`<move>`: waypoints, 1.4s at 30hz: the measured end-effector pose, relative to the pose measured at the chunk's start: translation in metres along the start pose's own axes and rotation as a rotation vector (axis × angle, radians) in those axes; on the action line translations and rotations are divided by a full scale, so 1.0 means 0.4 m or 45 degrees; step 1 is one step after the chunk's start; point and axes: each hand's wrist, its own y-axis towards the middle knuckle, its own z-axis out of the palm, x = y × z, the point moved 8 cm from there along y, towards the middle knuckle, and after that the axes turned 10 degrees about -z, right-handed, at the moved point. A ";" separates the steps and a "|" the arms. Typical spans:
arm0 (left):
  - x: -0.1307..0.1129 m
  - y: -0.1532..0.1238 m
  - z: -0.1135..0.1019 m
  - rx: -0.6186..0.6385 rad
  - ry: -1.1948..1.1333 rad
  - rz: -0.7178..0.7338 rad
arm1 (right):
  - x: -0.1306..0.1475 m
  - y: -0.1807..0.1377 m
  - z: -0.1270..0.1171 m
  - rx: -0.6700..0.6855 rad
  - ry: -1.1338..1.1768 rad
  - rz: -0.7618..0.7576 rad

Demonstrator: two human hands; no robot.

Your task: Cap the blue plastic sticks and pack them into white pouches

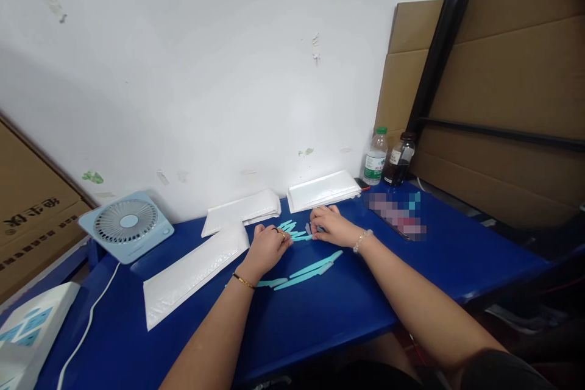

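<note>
Several slim turquoise eyebrow razors lie on the blue table. Two long eyebrow razors rest side by side nearest me, and another razor sits partly behind my left wrist. Farther back, a loose pile of razors spreads between my hands. My left hand has its fingers closed at the near left of this pile, pinching one end of a turquoise razor. At its other end, my right hand pinches with thumb and fingertips. The fingertips partly hide the razor's ends.
White padded mailers lie left of my hands, with a mailer stack against the wall. A blue fan stands at left. Two bottles stand at back right, near a blurred flat item. A white device sits front left.
</note>
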 end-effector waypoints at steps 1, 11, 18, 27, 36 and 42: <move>0.007 0.003 0.000 -0.002 0.013 -0.022 | 0.001 0.002 -0.005 -0.022 -0.031 -0.013; 0.109 0.002 -0.012 0.033 -0.047 -0.219 | -0.082 -0.037 -0.061 -0.185 -0.017 0.215; 0.091 -0.005 -0.017 0.013 -0.146 -0.212 | -0.039 -0.068 0.022 0.304 0.506 0.106; 0.013 -0.029 -0.012 0.135 -0.375 -0.033 | -0.032 -0.058 0.053 0.306 0.533 0.158; 0.035 -0.011 0.006 0.096 -0.265 -0.052 | -0.064 -0.043 0.029 0.112 0.482 0.228; 0.108 -0.011 -0.032 -0.084 -0.213 -0.231 | -0.091 -0.049 -0.019 -0.081 0.326 0.277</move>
